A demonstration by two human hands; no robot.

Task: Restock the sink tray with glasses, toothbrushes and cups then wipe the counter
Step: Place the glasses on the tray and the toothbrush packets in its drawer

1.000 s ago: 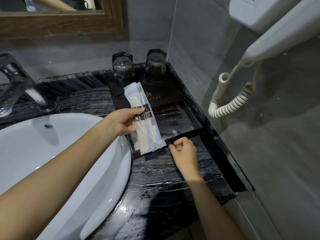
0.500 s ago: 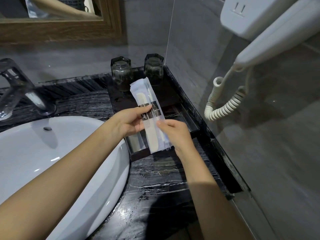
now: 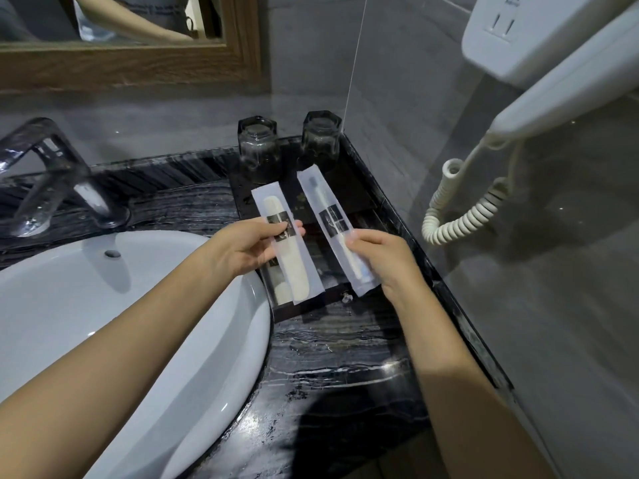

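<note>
Packets filled both hands above the dark tray [image 3: 359,188] at the back right corner of the desk [image 3: 332,368]. The left hand [image 3: 249,248] had its grip clamped on a clear packet [image 3: 288,247], thumb on top across the black label and fingers beneath; a pale, flat, comb-like piece showed inside. A second pale piece lay just under and to the left of it, though whether it was in the same hand or resting in the tray could not be told. The right hand [image 3: 380,261] had its grip clamped on a toothbrush packet [image 3: 333,229], pinching it near the lower half, with the bristle end pointing away toward the wall. The two packets were held side by side, slightly apart, both tilted the same way and both over the tray's lower, sunken part.

Two glasses stood upside down at the back of the tray, the left glass [image 3: 257,146] and the right glass [image 3: 320,140], near each other but not touching, the right one close to the corner of the wall. A white sink [image 3: 103,305] sat left of the tray, with a shiny tap [image 3: 48,174] behind it. A white hair dryer [image 3: 553,77] hung on the right wall, its coiled cord [image 3: 463,216] looping down beside the tray. A wood-framed mirror [image 3: 138,60] hung above.
</note>
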